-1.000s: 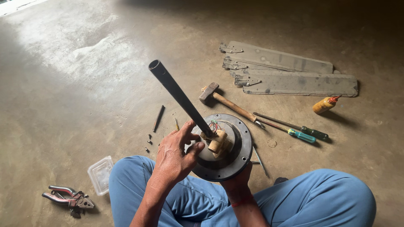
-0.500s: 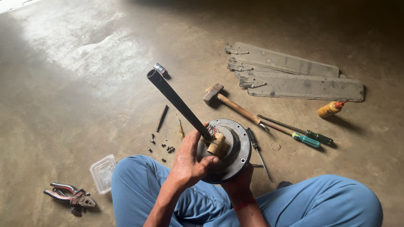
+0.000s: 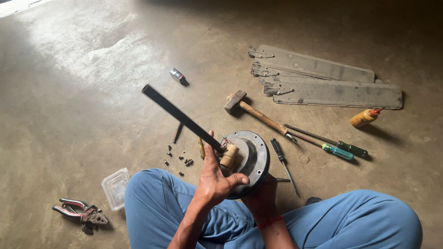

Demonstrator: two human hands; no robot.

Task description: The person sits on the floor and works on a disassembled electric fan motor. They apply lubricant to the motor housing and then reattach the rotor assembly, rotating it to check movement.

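I sit on a concrete floor in blue trousers with a round grey fan motor (image 3: pixel 255 157) held above my lap. A long black rod (image 3: pixel 180 115) sticks out of the motor's hub and slants up to the left. My left hand (image 3: pixel 214 180) grips the base of the rod at the hub, with its thumb lying across the motor's face. A tan cylinder (image 3: pixel 229 156) with wires sits on the hub beside that hand. Under the motor, my right hand (image 3: pixel 263 198) holds its lower rim; most of that hand is hidden.
Beyond the motor lie a hammer (image 3: pixel 258 115), three grey fan blades (image 3: pixel 323 83), two long screwdrivers (image 3: pixel 339 150), a black screwdriver (image 3: pixel 279 152) and an orange bottle (image 3: pixel 364 117). Loose screws (image 3: pixel 180 159), a clear plastic tub (image 3: pixel 115 186) and pliers (image 3: pixel 80 212) lie left.
The rod has tipped lower and further left, and the motor's face has turned more to the right. My left hand has closed tighter around the rod's base.
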